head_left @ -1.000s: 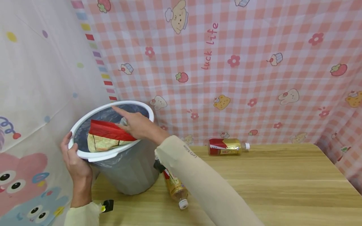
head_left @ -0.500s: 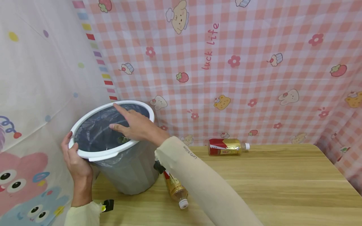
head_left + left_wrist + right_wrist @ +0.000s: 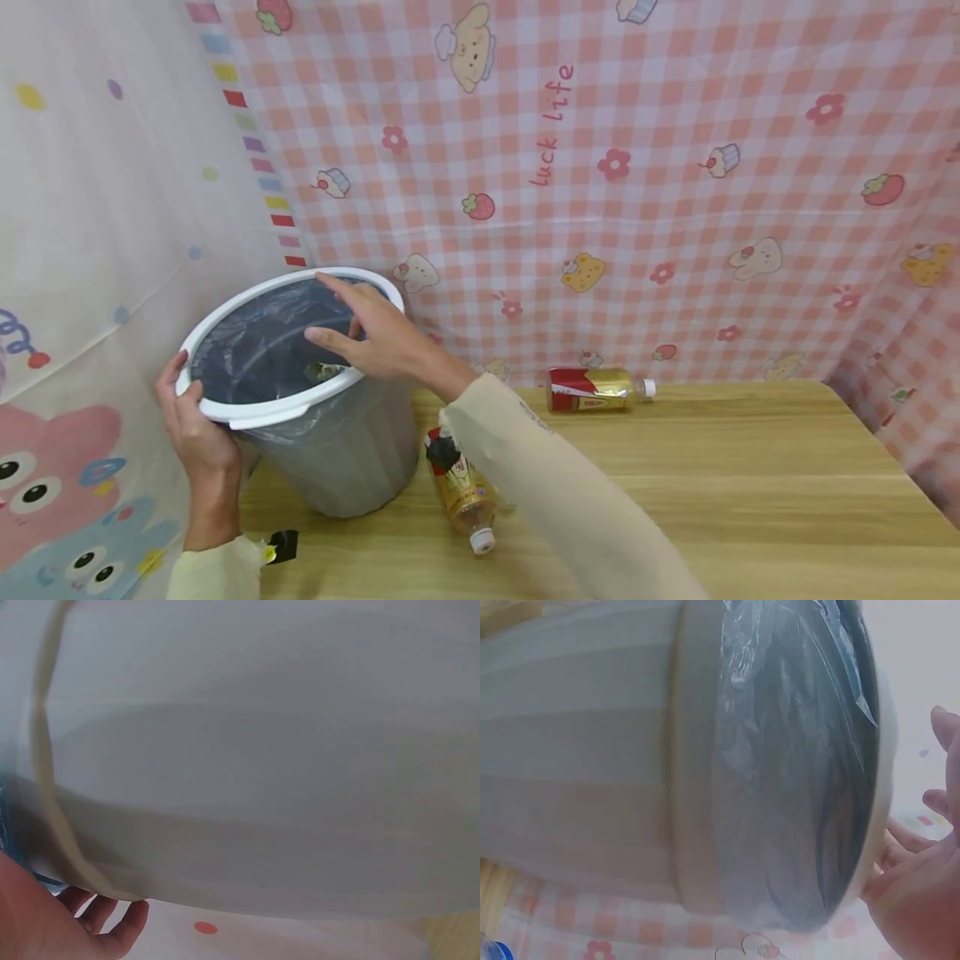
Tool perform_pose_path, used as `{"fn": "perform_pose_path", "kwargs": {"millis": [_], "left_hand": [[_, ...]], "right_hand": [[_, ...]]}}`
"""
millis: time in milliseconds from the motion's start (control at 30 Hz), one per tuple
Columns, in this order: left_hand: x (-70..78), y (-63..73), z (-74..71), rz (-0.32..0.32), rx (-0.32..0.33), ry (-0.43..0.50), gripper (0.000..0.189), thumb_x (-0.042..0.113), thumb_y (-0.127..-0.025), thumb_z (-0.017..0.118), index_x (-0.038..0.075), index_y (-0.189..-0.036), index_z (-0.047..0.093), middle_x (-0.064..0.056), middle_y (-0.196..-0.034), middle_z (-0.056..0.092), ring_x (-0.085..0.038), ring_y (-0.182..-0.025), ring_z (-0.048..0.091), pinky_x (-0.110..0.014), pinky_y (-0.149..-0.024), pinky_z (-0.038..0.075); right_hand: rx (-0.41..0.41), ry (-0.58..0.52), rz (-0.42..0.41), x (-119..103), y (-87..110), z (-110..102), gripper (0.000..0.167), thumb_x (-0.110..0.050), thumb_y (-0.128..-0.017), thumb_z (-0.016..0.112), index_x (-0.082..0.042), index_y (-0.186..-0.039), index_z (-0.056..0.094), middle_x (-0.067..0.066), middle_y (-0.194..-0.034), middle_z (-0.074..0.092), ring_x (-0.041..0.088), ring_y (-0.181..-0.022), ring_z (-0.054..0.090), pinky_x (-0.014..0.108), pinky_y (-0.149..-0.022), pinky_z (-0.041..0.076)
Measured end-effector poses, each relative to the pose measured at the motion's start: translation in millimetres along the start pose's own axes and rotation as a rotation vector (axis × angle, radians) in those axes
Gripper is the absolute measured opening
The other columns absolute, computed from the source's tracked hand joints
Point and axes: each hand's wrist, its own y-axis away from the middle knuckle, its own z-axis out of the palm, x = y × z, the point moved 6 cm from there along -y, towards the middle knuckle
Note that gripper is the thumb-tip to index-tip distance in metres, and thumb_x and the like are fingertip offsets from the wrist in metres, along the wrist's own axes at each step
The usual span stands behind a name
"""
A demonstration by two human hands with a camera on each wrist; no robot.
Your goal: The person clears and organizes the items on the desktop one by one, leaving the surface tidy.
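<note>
A grey trash bin with a white rim and a clear plastic liner stands tilted on the table. My left hand grips its rim at the left; in the left wrist view the fingers curl against the bin's edge. Over the right side of the opening is my right hand, thumb and forefinger spread, holding nothing. The right wrist view has that hand beside the rim, some fingertips close to or touching it. Inside, a small green piece shows near the front wall; the bottom of the bin is hidden.
One drink bottle lies on the wooden table right of the bin, partly behind the right sleeve. Another bottle lies along the back edge. Patterned cloth hangs behind, and a white printed sheet at the left.
The red and cream packet has left the right hand and dropped into the bin, out of sight. The right hand has opened and shifted slightly right. The left hand keeps its hold on the rim.
</note>
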Motion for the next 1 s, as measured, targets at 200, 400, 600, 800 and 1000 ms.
{"fn": "perform_pose_path", "kwargs": {"millis": [200,400,600,800,1000], "left_hand": [[0.2,0.2,-0.2,0.012,-0.010,-0.003,0.045,0.012,-0.097,0.031,0.013,-0.136,0.054,-0.004,-0.133,0.053,-0.018,-0.117,0.050,-0.020,-0.094,0.037],[0.9,0.8,0.5,0.013,-0.005,0.020,0.045,0.011,-0.096,0.031,0.013,-0.135,0.055,-0.006,-0.131,0.054,-0.018,-0.115,0.051,-0.020,-0.093,0.038],[1.4,1.1,0.1,0.012,0.008,0.020,0.045,0.011,-0.096,0.032,0.013,-0.134,0.056,-0.005,-0.129,0.055,-0.016,-0.112,0.052,-0.020,-0.091,0.037],[1.1,1.2,1.4,0.017,0.011,0.049,0.045,0.010,-0.095,0.032,0.012,-0.132,0.057,-0.005,-0.127,0.056,-0.016,-0.111,0.052,-0.018,-0.091,0.038],[0.7,1.4,1.4,0.019,0.010,0.079,0.044,0.009,-0.096,0.032,0.011,-0.132,0.057,-0.007,-0.125,0.057,-0.016,-0.108,0.054,-0.018,-0.089,0.040]], "right_hand": [[0.083,-0.054,0.036,6.6,20.3,-13.9,0.068,-0.042,-0.098,0.058,-0.027,-0.157,0.027,0.008,-0.140,0.041,0.020,-0.105,0.054,0.029,-0.081,0.047],[0.141,-0.136,0.039,13.1,41.4,-31.4,0.067,-0.039,-0.097,0.061,-0.029,-0.155,0.029,0.009,-0.141,0.041,0.016,-0.105,0.054,0.030,-0.082,0.050],[0.178,-0.167,0.014,26.2,65.4,-43.3,0.065,-0.032,-0.098,0.061,-0.025,-0.155,0.030,0.009,-0.138,0.046,0.016,-0.099,0.057,0.035,-0.086,0.051],[0.189,-0.161,0.080,46.9,91.3,-51.1,0.063,-0.032,-0.098,0.060,-0.032,-0.154,0.030,0.005,-0.146,0.042,0.020,-0.109,0.058,0.039,-0.094,0.049],[0.190,-0.159,0.139,67.9,114.7,-55.9,0.064,-0.031,-0.098,0.060,-0.029,-0.154,0.030,0.007,-0.146,0.043,0.020,-0.112,0.056,0.040,-0.094,0.048]]}}
